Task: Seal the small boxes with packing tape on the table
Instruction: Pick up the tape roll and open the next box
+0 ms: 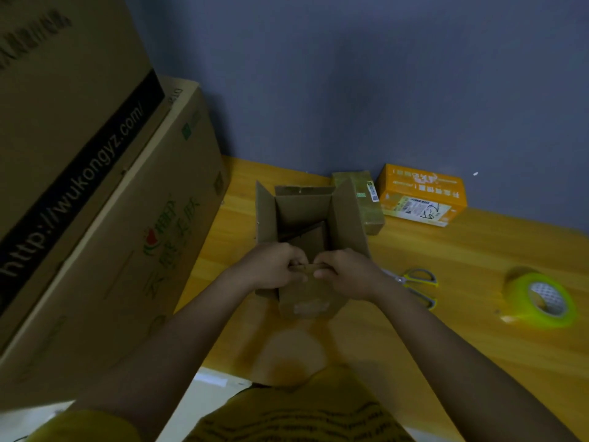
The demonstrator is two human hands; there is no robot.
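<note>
The left hand [274, 266] and right hand [342, 271] are both pinching the near flap of the open small box [302, 228], sitting mid-table; probably folding it shut. Next, the tape roll [541, 299] near the table's right edge is needed.

Setting was judged to be a small parcel-packing corner in a home or back room, not a proper warehouse. A wooden tabletop [446, 314] was set against a plain blue-grey wall [350, 74]. Two large printed shipping cartons [95, 186] were stacked at the left. An orange parcel [422, 194] bearing a shipping label and a taped brown parcel [366, 199] were noted by the wall. Scissors [414, 283] and a roll of packing tape [541, 298] were laid out nearby.
</note>
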